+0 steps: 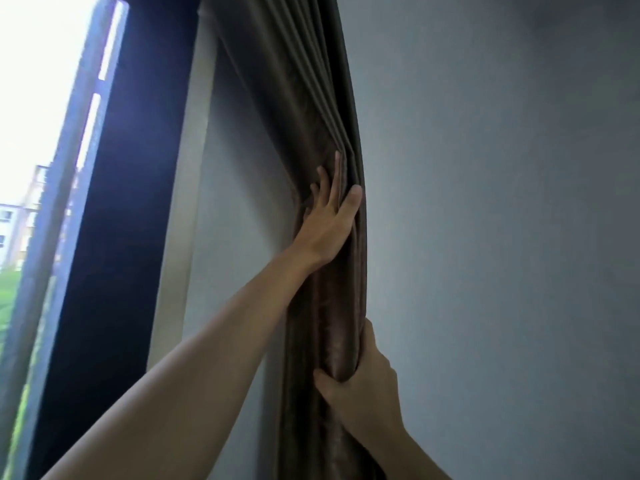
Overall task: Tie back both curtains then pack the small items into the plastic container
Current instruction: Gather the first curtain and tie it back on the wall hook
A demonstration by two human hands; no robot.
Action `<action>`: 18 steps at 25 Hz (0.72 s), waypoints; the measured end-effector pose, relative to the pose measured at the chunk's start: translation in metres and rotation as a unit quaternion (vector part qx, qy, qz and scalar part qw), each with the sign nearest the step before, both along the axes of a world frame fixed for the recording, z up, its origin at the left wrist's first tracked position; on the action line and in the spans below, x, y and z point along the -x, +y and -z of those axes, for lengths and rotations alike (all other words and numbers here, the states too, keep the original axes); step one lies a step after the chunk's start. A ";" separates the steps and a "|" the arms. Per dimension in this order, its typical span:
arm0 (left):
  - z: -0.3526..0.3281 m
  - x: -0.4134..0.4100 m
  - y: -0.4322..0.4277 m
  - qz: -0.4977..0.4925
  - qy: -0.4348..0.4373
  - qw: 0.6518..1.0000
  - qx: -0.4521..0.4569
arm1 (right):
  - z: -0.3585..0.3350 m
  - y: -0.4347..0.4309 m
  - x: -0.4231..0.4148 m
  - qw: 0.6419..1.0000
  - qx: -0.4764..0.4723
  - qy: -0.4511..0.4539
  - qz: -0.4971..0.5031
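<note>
Now the gathered brown curtain (332, 323) runs twelve to six, my left hand (327, 225) pressed flat on its pleats above, my right hand (363, 386) gripping the bundle below, nearer me.

Left arm stretches up from 7 o'clock, left grip (325, 223) flat against the curtain (277, 81), fingers straight toward 12. Right grip (360, 386), low at 5 o'clock, wraps the gathered folds.
</note>
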State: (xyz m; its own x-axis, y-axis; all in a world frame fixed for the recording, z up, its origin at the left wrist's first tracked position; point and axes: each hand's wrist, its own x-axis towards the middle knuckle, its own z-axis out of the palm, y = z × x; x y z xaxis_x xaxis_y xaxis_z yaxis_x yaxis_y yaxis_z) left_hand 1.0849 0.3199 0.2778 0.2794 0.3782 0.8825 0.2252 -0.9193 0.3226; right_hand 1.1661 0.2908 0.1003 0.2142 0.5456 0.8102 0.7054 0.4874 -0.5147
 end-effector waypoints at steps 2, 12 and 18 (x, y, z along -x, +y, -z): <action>0.015 0.016 -0.008 -0.035 0.005 0.999 0.019 | 0.008 -0.004 0.011 0.999 0.003 -0.002 -0.037; 0.146 0.121 -0.058 -0.110 -0.008 0.981 0.156 | 0.085 -0.031 0.067 0.969 0.065 -0.027 -0.236; 0.189 0.162 -0.079 -0.104 -0.062 0.986 0.117 | 0.090 -0.038 0.062 0.945 0.066 0.065 -0.313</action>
